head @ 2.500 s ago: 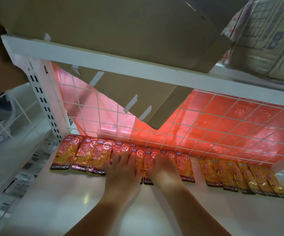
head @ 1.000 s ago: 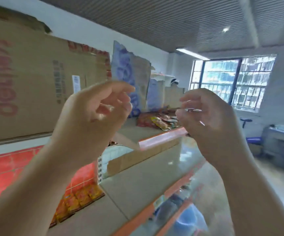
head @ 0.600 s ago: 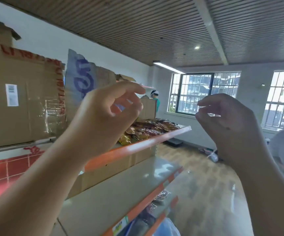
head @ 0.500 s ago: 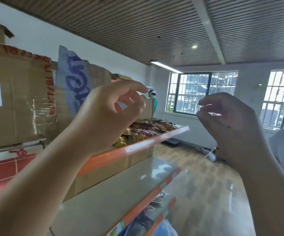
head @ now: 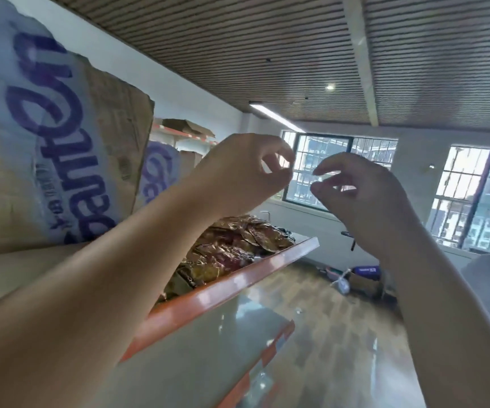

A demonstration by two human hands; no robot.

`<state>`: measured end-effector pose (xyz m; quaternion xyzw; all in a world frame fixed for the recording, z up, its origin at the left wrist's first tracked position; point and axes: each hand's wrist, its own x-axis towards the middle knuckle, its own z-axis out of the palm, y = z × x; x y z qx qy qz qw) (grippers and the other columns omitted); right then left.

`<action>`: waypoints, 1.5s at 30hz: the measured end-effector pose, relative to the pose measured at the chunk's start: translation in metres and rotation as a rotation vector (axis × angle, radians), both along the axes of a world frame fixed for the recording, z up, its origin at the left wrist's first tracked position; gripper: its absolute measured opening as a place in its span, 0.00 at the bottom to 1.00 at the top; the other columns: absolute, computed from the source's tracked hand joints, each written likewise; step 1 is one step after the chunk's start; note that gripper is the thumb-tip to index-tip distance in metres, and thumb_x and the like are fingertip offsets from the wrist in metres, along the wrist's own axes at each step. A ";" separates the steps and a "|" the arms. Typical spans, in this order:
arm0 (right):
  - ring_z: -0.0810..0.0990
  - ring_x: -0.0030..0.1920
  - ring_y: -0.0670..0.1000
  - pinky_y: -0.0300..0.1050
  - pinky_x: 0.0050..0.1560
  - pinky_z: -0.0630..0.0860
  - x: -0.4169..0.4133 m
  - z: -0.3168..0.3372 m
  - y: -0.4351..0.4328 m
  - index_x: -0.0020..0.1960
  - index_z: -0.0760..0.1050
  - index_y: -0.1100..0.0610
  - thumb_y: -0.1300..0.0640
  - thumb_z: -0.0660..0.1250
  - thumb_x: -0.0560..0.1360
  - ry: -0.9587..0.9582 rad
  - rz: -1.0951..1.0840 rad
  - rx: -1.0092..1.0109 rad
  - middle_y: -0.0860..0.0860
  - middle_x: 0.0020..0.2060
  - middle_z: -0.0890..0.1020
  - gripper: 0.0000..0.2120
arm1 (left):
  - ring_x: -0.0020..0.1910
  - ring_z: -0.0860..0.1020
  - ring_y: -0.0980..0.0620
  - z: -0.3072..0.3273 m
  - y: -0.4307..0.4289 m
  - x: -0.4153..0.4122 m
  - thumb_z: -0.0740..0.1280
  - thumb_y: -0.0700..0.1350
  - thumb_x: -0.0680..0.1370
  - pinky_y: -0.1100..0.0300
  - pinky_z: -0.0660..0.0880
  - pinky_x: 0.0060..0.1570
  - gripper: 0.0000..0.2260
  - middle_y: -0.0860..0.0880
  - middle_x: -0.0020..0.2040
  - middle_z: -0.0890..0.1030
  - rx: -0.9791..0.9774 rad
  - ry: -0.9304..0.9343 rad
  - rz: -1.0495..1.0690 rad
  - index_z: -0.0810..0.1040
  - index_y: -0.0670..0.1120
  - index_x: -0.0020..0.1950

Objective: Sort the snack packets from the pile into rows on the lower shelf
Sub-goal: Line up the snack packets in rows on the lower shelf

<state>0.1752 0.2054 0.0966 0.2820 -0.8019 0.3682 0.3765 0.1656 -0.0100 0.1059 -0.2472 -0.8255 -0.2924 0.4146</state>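
A pile of snack packets [head: 232, 248] lies on the upper shelf [head: 238, 285], and a cardboard box [head: 46, 148] stands to the pile's left. The left hand [head: 246, 172] is raised above the pile, with the right hand [head: 364, 198] up to the pile's right; the two are near each other but apart. A lower shelf [head: 208, 348] runs beneath the pile, and windows [head: 326, 169] stand well behind it.
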 end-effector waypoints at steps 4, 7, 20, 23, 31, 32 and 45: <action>0.80 0.48 0.38 0.40 0.41 0.73 -0.056 0.007 -0.010 0.51 0.79 0.43 0.50 0.72 0.77 -0.001 0.040 0.002 0.36 0.48 0.81 0.05 | 0.43 0.78 0.68 0.011 -0.011 -0.053 0.63 0.61 0.75 0.64 0.75 0.36 0.13 0.68 0.42 0.80 -0.095 -0.060 0.097 0.80 0.65 0.57; 0.79 0.49 0.38 0.41 0.43 0.73 -0.094 0.002 -0.019 0.50 0.78 0.41 0.49 0.73 0.77 -0.019 0.077 0.021 0.36 0.48 0.81 0.05 | 0.41 0.77 0.67 0.010 -0.019 -0.071 0.63 0.61 0.74 0.62 0.74 0.38 0.14 0.66 0.43 0.79 -0.174 -0.090 0.167 0.80 0.64 0.58; 0.78 0.50 0.38 0.34 0.43 0.70 -0.279 -0.020 -0.041 0.48 0.74 0.37 0.49 0.74 0.76 -0.118 0.349 0.298 0.37 0.52 0.80 0.10 | 0.46 0.78 0.63 0.002 -0.040 -0.147 0.68 0.55 0.80 0.63 0.73 0.42 0.09 0.62 0.47 0.80 -0.231 -0.287 0.435 0.80 0.61 0.60; 0.79 0.48 0.39 0.38 0.43 0.73 -0.332 -0.023 -0.044 0.48 0.74 0.36 0.46 0.74 0.76 -0.100 0.392 0.346 0.36 0.51 0.79 0.09 | 0.48 0.78 0.62 -0.004 -0.034 -0.172 0.68 0.57 0.80 0.63 0.73 0.43 0.08 0.62 0.49 0.79 -0.213 -0.348 0.538 0.79 0.63 0.60; 0.79 0.46 0.41 0.40 0.41 0.73 -0.454 -0.033 -0.080 0.49 0.76 0.39 0.46 0.70 0.77 -0.232 0.479 0.678 0.39 0.50 0.80 0.04 | 0.53 0.78 0.54 -0.035 -0.001 -0.281 0.66 0.55 0.83 0.58 0.76 0.51 0.10 0.57 0.61 0.79 -0.187 -0.803 0.776 0.80 0.62 0.64; 0.79 0.48 0.43 0.42 0.42 0.74 -0.463 -0.033 -0.087 0.53 0.78 0.42 0.48 0.68 0.79 -0.246 0.482 0.739 0.41 0.51 0.81 0.04 | 0.59 0.78 0.51 -0.039 0.000 -0.294 0.65 0.54 0.83 0.56 0.76 0.58 0.12 0.55 0.65 0.79 -0.210 -0.847 0.815 0.80 0.61 0.66; 0.78 0.50 0.49 0.42 0.43 0.72 -0.499 -0.060 -0.131 0.64 0.78 0.45 0.51 0.70 0.78 -0.271 0.579 1.137 0.43 0.51 0.78 0.15 | 0.53 0.78 0.53 -0.074 -0.002 -0.311 0.67 0.61 0.81 0.54 0.77 0.55 0.09 0.56 0.54 0.81 -0.213 -1.037 0.960 0.82 0.58 0.53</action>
